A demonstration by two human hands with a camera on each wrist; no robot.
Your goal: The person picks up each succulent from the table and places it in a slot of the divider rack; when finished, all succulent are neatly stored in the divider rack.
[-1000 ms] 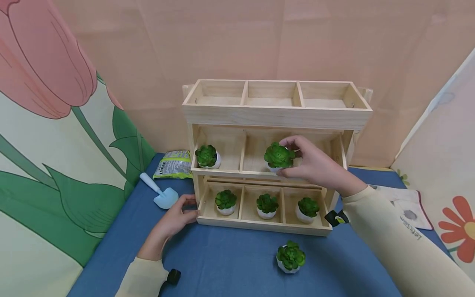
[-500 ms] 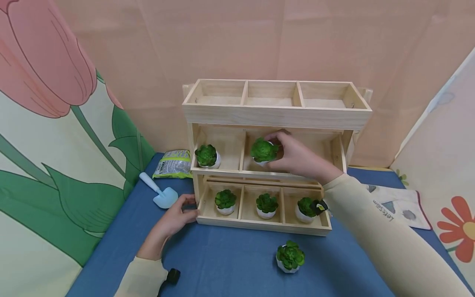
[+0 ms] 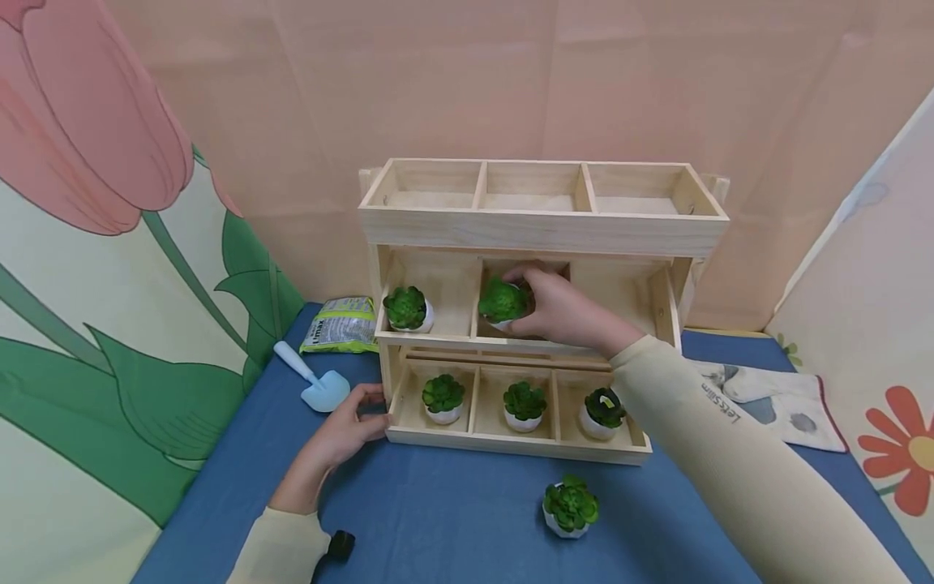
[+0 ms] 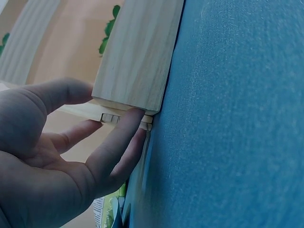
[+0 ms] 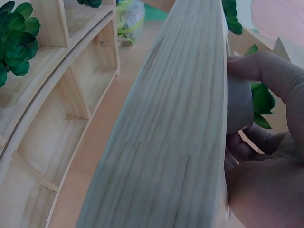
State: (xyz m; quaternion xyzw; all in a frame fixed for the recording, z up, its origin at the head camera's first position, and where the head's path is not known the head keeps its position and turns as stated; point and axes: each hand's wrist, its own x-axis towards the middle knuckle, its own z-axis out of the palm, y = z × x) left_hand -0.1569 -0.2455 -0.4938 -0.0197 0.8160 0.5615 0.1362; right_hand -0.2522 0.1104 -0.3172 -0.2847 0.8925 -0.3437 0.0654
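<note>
In the head view, a three-tier wooden planter shelf stands on the table. My right hand holds a small potted succulent inside the middle tier, close to the left divider of the centre compartment. The right wrist view shows its white pot between thumb and fingers, partly hidden by the front board. My left hand grips the left end of the bottom tray; in the left wrist view, thumb and fingers lie on either side of the board's corner.
Another potted succulent sits at the middle tier's left. Bottom compartments hold succulents, one each. One more succulent stands on the blue cloth in front. A light-blue trowel and green bag lie left, patterned gloves right.
My right hand has carried the succulent leftward along the middle tier and slightly lower, toward the divider. My left hand has stayed at the bottom tray's corner.
</note>
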